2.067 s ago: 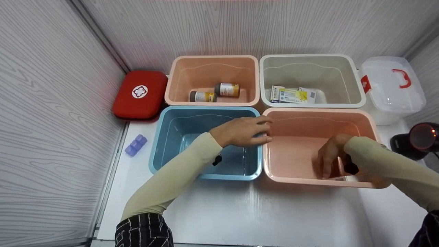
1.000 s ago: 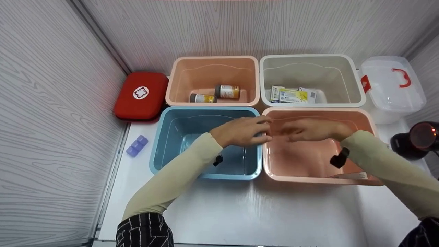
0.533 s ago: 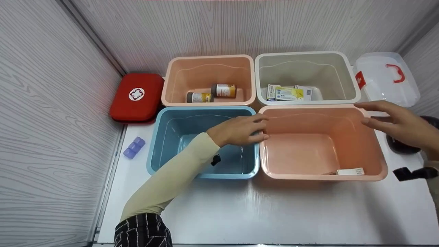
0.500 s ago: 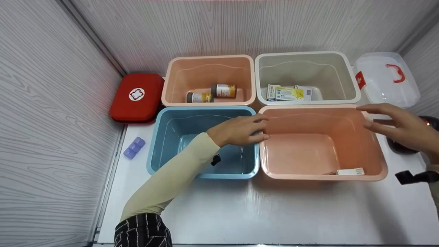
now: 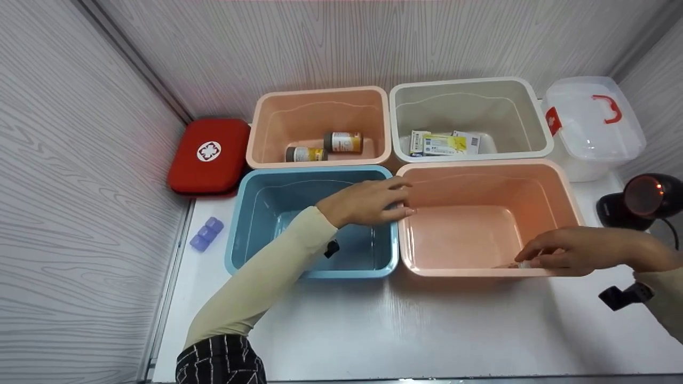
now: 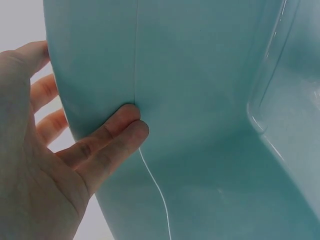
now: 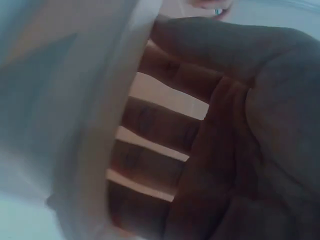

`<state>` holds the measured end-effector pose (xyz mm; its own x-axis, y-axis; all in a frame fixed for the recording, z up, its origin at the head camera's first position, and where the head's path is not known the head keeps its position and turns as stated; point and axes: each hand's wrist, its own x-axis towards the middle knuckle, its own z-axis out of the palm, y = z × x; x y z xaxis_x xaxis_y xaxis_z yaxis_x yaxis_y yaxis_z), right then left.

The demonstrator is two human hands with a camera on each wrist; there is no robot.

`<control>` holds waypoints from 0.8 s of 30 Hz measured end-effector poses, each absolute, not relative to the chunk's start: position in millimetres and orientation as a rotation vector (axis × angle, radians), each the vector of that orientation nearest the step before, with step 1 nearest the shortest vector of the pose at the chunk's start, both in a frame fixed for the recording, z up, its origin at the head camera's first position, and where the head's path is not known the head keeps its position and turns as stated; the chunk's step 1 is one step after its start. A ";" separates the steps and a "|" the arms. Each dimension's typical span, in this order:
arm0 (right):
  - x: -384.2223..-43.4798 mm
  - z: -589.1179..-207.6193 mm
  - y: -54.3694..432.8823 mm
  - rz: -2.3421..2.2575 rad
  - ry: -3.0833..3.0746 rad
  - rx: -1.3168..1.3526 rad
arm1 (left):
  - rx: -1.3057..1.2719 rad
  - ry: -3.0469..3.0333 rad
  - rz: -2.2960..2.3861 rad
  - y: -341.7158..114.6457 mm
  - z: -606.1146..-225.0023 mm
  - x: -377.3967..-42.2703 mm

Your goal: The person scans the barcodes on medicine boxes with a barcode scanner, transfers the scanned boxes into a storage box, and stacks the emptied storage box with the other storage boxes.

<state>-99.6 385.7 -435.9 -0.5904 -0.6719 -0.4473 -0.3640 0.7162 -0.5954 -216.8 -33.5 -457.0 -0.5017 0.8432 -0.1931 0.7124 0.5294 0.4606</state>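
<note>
My left hand rests across the right side wall of the blue bin. In the left wrist view, two fingers lie along the blue wall's inner face, the others behind its edge. My right hand reaches over the near rim of the front pink bin, in its near right corner. Its index finger and thumb are at a small white box, mostly covered by the hand. The right wrist view has the fingertips hidden behind a pale wall; whether they grip the box I cannot tell.
Behind stand a pink bin with two brown bottles and a cream bin with several medicine boxes. A red first-aid case and purple pill organizer lie left; a clear-lidded case and black device stand right.
My right hand left the pink bin's near right corner, crossed to its left part, swung out past its right edge, then came back down at the white box. The left hand stayed put.
</note>
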 end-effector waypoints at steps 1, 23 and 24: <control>-102.2 -437.6 383.2 -0.571 2.236 -0.789 | 1.277 2.378 0.454 -33.3 -457.4 -216.8; -113.5 -412.1 395.2 -0.784 2.858 -0.440 | 1.282 2.376 0.440 -34.2 -455.3 -218.5; -112.7 -410.6 397.0 -0.828 2.895 -0.430 | 1.280 2.375 0.441 -34.3 -455.1 -218.3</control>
<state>-112.7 397.0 -410.6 -0.9552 -0.2955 -0.0179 -0.2413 0.8122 -0.5312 -218.3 -34.3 -455.1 -0.4977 0.8440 -0.1999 0.7161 0.5299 0.4543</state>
